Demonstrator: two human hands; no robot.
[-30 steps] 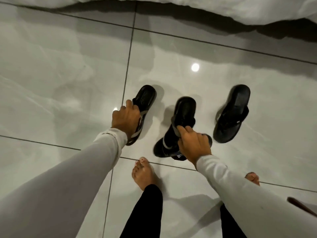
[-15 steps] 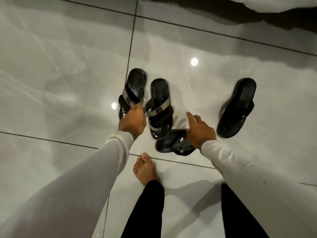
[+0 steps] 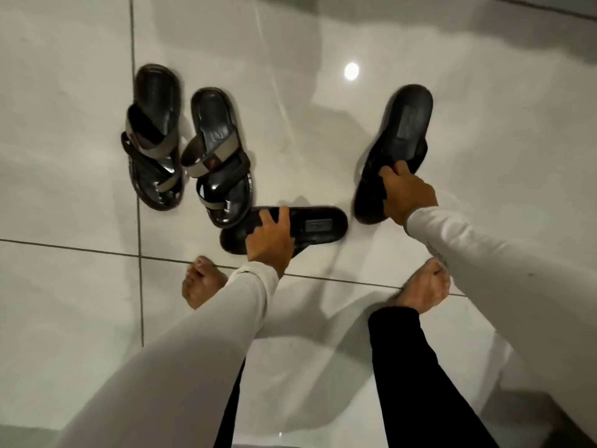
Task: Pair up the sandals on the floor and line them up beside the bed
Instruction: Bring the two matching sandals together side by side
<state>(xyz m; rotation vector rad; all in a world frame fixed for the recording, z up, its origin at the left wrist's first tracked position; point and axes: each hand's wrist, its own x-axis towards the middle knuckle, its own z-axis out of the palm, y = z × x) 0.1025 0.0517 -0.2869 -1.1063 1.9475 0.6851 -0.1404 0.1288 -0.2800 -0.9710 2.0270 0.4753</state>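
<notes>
Lying on the floor [image 3: 323, 101] are four sandals: two strapped sandals [image 3: 184, 147] paired, two plain black sandals [image 3: 326, 226], one clamped in each hand, left hand [image 3: 269, 240] and right hand [image 3: 405, 197].

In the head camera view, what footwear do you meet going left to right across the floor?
Strapped sandal → second strapped sandal → sideways black slide under the left hand → black slide held by the right hand.
</notes>
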